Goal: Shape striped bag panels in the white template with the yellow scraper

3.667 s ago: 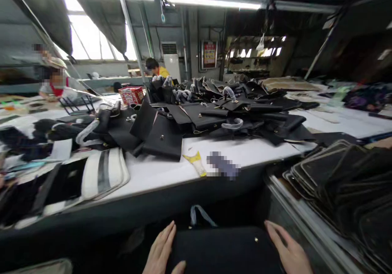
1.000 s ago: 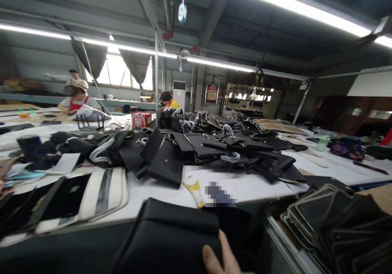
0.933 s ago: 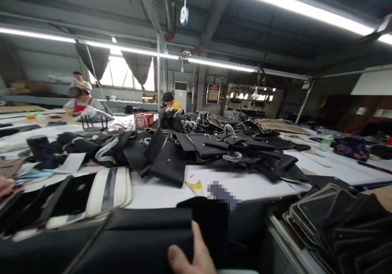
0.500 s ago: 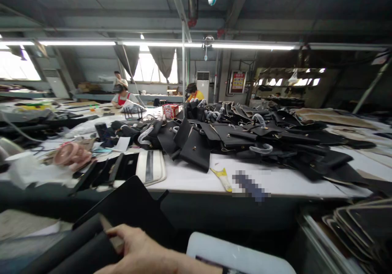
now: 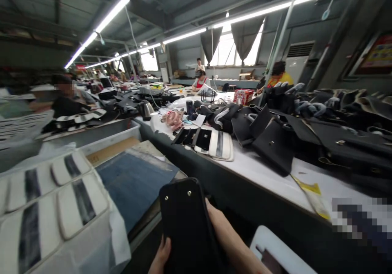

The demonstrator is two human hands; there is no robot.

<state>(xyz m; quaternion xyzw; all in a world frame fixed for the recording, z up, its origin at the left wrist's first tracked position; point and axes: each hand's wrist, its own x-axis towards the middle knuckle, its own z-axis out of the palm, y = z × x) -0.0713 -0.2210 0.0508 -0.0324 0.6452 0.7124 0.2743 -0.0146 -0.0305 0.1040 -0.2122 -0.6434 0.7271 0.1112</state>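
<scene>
— Swung round since a moment ago, now pointing up and away.
— Meaning the black panel (image 5: 186, 229) with 2 metal studs (image 5: 189, 193) near its far end?
— Yes, and gripped along both sides: by the left hand (image 5: 162, 252) low down, and by the right hand (image 5: 217, 219) higher up, with fingertips hidden behind.
— Resting on the table (image 5: 260, 171)?
— No, held in front of its near edge, near a blue sheet (image 5: 137, 184). Farther left, see pale flaps (image 5: 65, 212) with dark stripes.
— And on the table?
— See a striped flap (image 5: 226, 147) by the near edge, black bags (image 5: 272, 151) heaped to its right, and a yellow-and-white scrap (image 5: 310, 189) farther right, close to the edge.
</scene>
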